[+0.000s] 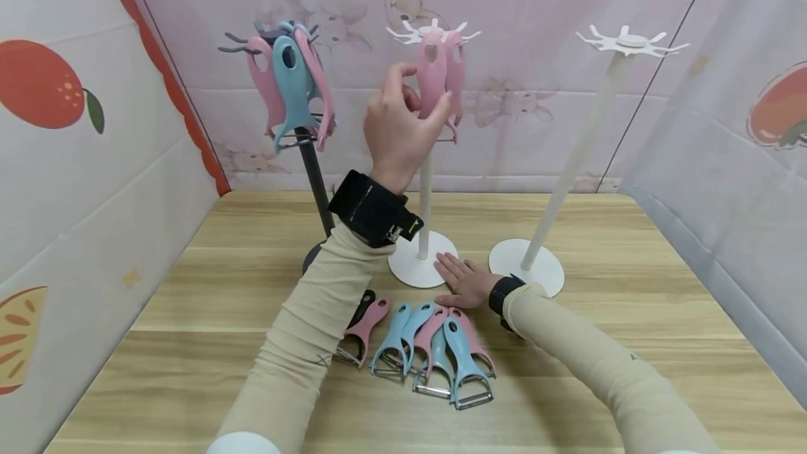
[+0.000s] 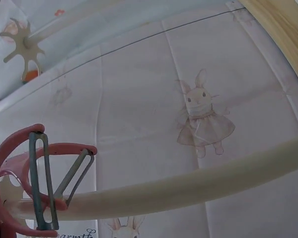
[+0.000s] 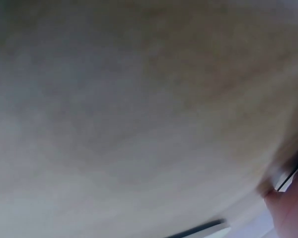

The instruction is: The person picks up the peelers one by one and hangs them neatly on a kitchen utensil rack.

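Observation:
My left hand [image 1: 419, 92] is raised to the top of the middle white stand [image 1: 426, 181] and pinches a pink peeler [image 1: 432, 62] hanging from its hooks. A second pink peeler [image 1: 455, 69] hangs just behind it. In the left wrist view the blades of the pink peelers [image 2: 39, 191] show beside the white pole [image 2: 188, 186]. My right hand [image 1: 461, 279] lies flat and open on the table, fingertips touching the stand's round base [image 1: 410, 268]. Several pink and blue peelers [image 1: 429, 352] lie on the table just in front of it.
A dark stand [image 1: 315, 181] at the left carries several pink and blue peelers [image 1: 291, 83]. A bare white stand [image 1: 583, 139] is at the right, its base [image 1: 526, 266] by my right wrist. Curtain walls close in the wooden table [image 1: 630, 314]. The right wrist view is a blurred wooden surface.

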A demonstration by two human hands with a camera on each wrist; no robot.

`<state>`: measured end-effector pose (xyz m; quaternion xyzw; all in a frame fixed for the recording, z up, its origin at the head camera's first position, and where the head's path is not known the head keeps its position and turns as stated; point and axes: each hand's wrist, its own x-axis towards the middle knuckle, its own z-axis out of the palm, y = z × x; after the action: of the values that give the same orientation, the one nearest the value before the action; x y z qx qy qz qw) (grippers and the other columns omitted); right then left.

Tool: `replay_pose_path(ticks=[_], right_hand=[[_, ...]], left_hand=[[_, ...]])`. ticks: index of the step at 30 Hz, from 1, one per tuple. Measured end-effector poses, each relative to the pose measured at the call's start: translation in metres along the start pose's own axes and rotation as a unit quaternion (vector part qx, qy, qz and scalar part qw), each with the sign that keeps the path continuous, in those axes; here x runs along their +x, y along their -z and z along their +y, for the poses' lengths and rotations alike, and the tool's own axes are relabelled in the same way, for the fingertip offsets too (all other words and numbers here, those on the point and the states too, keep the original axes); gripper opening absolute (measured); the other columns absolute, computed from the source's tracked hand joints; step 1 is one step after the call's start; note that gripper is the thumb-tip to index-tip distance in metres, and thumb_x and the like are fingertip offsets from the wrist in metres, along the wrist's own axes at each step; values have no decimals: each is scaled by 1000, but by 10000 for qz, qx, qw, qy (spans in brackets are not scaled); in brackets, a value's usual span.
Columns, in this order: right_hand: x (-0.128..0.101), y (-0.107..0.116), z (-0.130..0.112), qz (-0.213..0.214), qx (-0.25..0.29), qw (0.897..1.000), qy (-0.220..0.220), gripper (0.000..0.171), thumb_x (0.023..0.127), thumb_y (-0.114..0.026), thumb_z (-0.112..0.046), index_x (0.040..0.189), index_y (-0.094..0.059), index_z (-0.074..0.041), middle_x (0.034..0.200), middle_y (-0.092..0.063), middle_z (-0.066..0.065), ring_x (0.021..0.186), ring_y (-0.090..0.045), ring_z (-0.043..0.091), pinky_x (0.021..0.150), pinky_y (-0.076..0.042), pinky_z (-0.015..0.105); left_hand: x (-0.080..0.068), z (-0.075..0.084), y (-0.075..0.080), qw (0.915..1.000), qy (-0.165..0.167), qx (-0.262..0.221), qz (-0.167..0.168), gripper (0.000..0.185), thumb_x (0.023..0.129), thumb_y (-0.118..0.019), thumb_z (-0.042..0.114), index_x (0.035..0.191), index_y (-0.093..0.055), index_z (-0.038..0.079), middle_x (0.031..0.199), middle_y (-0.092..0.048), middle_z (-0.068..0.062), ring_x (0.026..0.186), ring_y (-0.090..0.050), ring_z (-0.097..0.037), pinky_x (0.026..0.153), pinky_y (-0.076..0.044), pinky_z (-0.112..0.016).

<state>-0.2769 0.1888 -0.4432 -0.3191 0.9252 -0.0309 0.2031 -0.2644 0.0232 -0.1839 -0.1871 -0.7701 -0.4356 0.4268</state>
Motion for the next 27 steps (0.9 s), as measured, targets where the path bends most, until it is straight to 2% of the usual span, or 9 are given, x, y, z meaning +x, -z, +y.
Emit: replay_pose_path(ticks=[4,9,16,18,23,27], right_hand=[[-1,2,-2,-41,82,10000,17,85,89,-24,-63,146,1,-5,151,12,11,136,13,24,108,-3,49],[0,3,-6,-56,-71,9999,-136,78,93,-30,-54,146,1,-5,151,11,11,137,11,24,108,-4,46],[-1,4,-8,-44,-90,9998,-199,77,94,-32,-52,146,1,-6,151,10,10,137,10,24,109,-5,45],[-2,5,-9,-20,-56,9999,-144,77,94,-32,-52,146,0,-4,151,9,12,137,9,25,108,-5,46],[-6,8,-9,-40,101,9999,-6,79,93,-31,-54,146,-2,-2,151,8,15,137,8,28,108,-5,49],[-3,7,-7,-118,58,9999,-31,80,93,-30,-55,146,0,-3,151,9,13,137,9,27,108,-5,48]], left_hand=[[-3,-2,2,9999,-100,23,7,47,79,-67,28,113,-53,-1,71,-51,-8,68,-49,-19,59,-36,-27],[-9,-5,6,9998,-172,28,51,50,78,-69,29,114,-53,-1,74,-54,-8,72,-52,-20,61,-39,-28],[-28,-21,15,9997,-218,104,52,49,77,-70,26,112,-53,-3,78,-56,-11,74,-53,-22,65,-41,-31],[-37,-26,18,9996,-232,146,-45,49,77,-71,26,112,-53,-4,79,-57,-12,76,-54,-23,66,-42,-31],[-62,-40,28,9979,-216,310,-527,49,77,-72,25,113,-53,-3,79,-58,-12,74,-56,-24,64,-45,-32],[-80,-51,35,9956,-91,408,-842,50,77,-72,27,113,-54,-2,80,-59,-12,73,-58,-23,65,-46,-32]])
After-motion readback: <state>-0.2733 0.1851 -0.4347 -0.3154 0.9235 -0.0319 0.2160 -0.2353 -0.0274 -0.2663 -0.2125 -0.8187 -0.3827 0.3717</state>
